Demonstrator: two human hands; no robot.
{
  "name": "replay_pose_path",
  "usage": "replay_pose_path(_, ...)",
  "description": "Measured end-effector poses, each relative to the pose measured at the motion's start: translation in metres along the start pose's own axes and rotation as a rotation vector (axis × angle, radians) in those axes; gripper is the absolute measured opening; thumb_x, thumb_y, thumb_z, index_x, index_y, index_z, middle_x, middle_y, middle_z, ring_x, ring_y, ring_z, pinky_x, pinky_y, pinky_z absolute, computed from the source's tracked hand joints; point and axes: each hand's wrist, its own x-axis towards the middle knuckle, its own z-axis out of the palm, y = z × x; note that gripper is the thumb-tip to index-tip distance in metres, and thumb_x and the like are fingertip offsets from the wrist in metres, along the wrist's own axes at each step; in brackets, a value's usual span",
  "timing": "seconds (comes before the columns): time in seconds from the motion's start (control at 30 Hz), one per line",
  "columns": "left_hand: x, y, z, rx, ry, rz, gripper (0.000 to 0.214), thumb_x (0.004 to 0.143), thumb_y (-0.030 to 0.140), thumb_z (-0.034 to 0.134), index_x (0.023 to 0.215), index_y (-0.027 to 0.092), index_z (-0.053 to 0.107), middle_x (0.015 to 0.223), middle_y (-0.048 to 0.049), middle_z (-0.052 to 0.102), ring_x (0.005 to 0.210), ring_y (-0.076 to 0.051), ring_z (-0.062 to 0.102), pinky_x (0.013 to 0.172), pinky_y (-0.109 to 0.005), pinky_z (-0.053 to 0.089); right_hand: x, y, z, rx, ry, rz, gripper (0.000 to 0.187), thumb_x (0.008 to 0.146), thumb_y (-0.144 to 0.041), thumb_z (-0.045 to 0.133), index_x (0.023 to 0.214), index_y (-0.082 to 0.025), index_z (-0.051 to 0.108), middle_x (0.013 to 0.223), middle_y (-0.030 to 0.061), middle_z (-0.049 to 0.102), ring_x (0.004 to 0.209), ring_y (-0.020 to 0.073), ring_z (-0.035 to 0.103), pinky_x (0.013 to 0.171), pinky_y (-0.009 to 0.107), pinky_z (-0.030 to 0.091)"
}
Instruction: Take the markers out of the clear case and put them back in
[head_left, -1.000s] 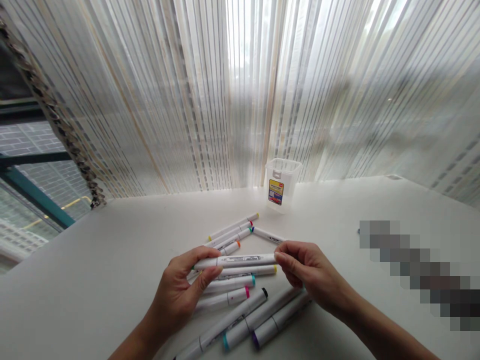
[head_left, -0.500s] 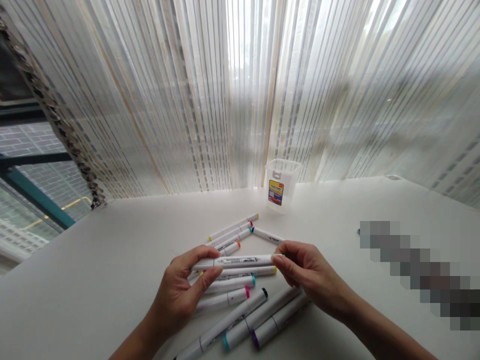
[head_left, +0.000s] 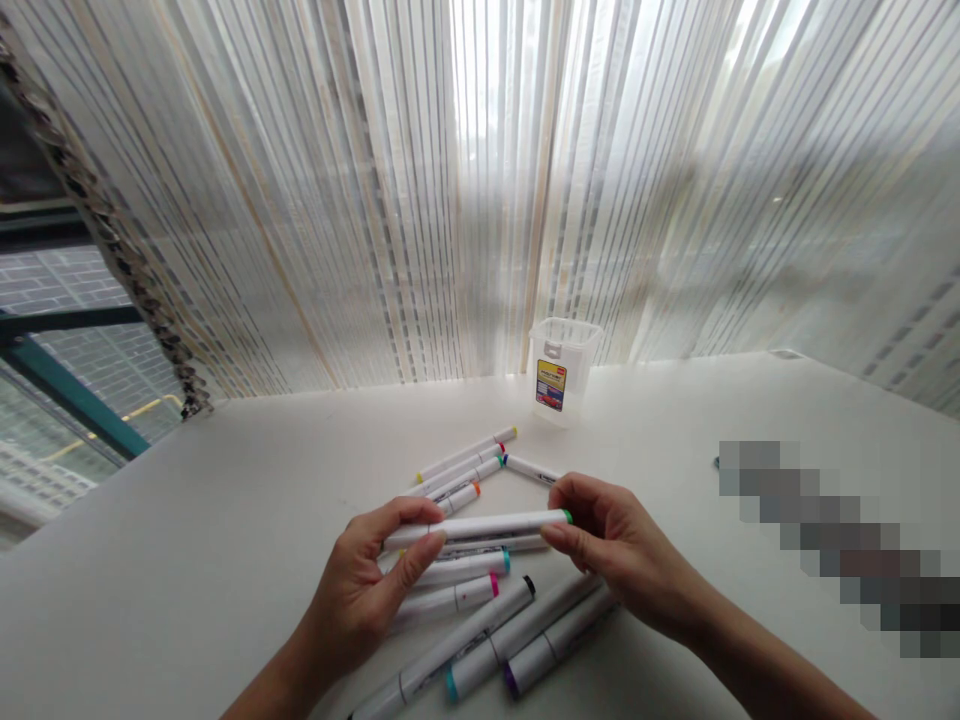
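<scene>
A white marker [head_left: 495, 525] with a green end lies level between my hands, above the other markers. My left hand [head_left: 356, 575] grips its left part between thumb and fingers. At the green end, my right hand [head_left: 626, 540] has its thumb and curled fingers closed round the tip. Beneath my hands lie several white markers, among them a black-ended marker [head_left: 469, 640], a pink-ended marker [head_left: 450, 602] and a purple-ended marker [head_left: 559, 645]. Just beyond the held marker is an orange-ended marker [head_left: 461, 497].
A clear plastic box [head_left: 581, 375] with a yellow and blue label stands upright, open at the top, at the back of the white table [head_left: 187, 540]. Striped curtains [head_left: 420, 200] hang along the far edge. A pixelated area covers the right side.
The held marker has been turned about its length, so its printed label no longer faces me. Its green end now shows more beside my right fingers.
</scene>
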Motion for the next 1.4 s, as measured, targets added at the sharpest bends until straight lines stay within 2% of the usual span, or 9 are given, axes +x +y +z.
replay_pose_path(0.1,0.0,0.002,0.0,-0.026,0.008,0.002,0.019,0.074,0.037,0.061,0.079,0.02,0.066,0.076,-0.0025,0.064,0.074,-0.019,0.059,0.069,-0.025,0.044,0.0,0.0,0.0,0.022,0.0,0.003,0.03,0.066,-0.038,0.067,0.064,-0.019,0.043,0.053,-0.0061,0.039,0.048,0.0073,0.031,0.043,0.021,0.023)
replay_pose_path(0.4,0.001,0.003,0.001,-0.126,-0.032,-0.029,0.015,0.078,0.034,0.058,0.08,0.019,0.058,0.073,-0.0003,0.057,0.072,-0.017,0.057,0.051,-0.019,0.036,0.001,-0.001,-0.001,0.025,-0.026,0.019,0.029,0.065,-0.035,0.067,0.063,-0.019,0.043,0.053,-0.0068,0.036,0.048,0.0068,0.029,0.043,0.021,0.02)
replay_pose_path(0.57,0.0,0.001,0.001,-0.141,-0.021,-0.039,0.017,0.078,0.035,0.059,0.081,0.018,0.057,0.074,-0.0011,0.059,0.069,-0.016,0.057,0.048,-0.018,0.036,0.002,-0.001,-0.002,-0.023,-0.033,0.019,0.031,0.066,-0.04,0.066,0.063,-0.018,0.045,0.053,-0.0061,0.036,0.048,0.007,0.029,0.043,0.021,0.021)
replay_pose_path(0.93,-0.001,-0.001,0.003,-0.146,0.021,-0.038,0.02,0.077,0.036,0.059,0.086,0.018,0.058,0.081,-0.0031,0.063,0.079,-0.02,0.059,0.05,-0.02,0.036,0.004,0.007,-0.004,-0.076,-0.001,0.021,0.049,0.07,-0.065,0.054,0.062,-0.017,0.046,0.047,-0.0065,0.035,0.044,0.0072,0.029,0.043,0.022,0.023)
replay_pose_path(1.07,0.0,-0.002,0.002,-0.126,0.018,-0.026,0.017,0.079,0.032,0.058,0.088,0.018,0.058,0.075,-0.0007,0.062,0.069,-0.016,0.058,0.053,-0.021,0.035,0.005,0.009,-0.005,-0.085,0.014,0.016,0.053,0.071,-0.068,0.049,0.057,-0.018,0.042,0.047,-0.0062,0.034,0.043,0.0069,0.028,0.042,0.022,0.021)
replay_pose_path(1.4,0.0,-0.003,0.002,-0.154,0.009,-0.037,0.018,0.078,0.031,0.06,0.089,0.018,0.058,0.078,-0.0017,0.063,0.074,-0.016,0.059,0.052,-0.02,0.036,0.004,0.002,-0.003,-0.021,0.015,0.034,0.04,0.065,-0.054,0.063,0.066,-0.017,0.048,0.052,-0.0065,0.039,0.046,0.0067,0.031,0.043,0.022,0.023)
